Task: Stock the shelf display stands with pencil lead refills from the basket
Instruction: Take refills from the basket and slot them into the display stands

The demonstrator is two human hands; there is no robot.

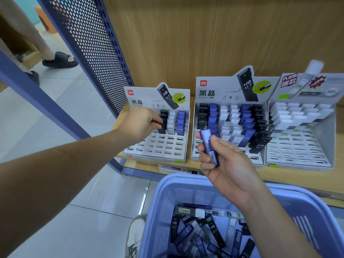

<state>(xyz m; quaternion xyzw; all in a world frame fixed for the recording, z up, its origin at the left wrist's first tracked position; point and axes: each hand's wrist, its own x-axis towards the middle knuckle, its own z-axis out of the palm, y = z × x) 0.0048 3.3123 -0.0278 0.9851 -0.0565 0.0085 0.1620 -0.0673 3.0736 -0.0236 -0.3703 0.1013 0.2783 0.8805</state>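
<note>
My left hand reaches into the left display stand and pinches a black lead refill standing in its black column. My right hand holds a blue lead refill upright in front of the middle display stand. That stand holds rows of black, blue and white refills. The purple basket sits below at the front, with several loose black, blue and clear refills in it.
A third stand with white refills is on the right of the wooden shelf. A perforated blue shelf side panel rises at the left. Another person's sandalled foot is on the tiled floor beyond it. My shoe is beside the basket.
</note>
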